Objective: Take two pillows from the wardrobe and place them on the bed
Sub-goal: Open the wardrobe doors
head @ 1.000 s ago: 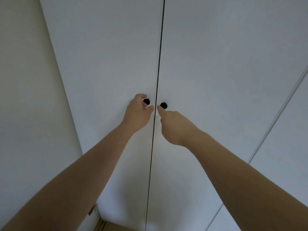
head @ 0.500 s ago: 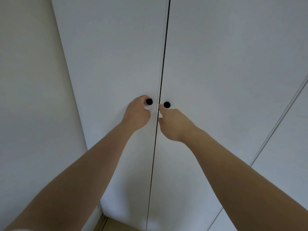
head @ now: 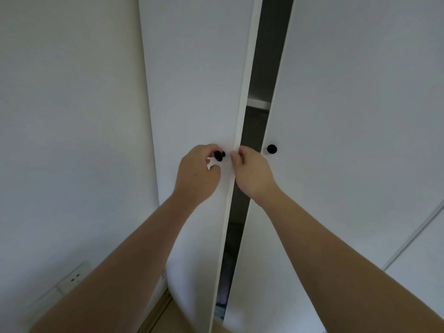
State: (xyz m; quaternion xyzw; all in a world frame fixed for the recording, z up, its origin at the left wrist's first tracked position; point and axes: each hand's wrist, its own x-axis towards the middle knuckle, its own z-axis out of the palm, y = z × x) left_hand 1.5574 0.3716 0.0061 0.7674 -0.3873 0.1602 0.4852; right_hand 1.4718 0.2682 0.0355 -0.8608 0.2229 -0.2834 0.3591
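The left hand [head: 195,175] pinches the round black knob [head: 219,155] of the tall white left wardrobe door [head: 197,92], which stands ajar. The right hand [head: 252,171] curls its fingers [head: 236,155] around that door's free edge, gripping nothing else. The right door [head: 348,116] is shut, its black knob [head: 272,149] untouched. No pillows show through the dark gap [head: 258,121].

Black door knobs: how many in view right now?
2. One knob on the left door, pinched in the left hand. One knob on the right door, untouched, just right of the right hand. None seems hidden.
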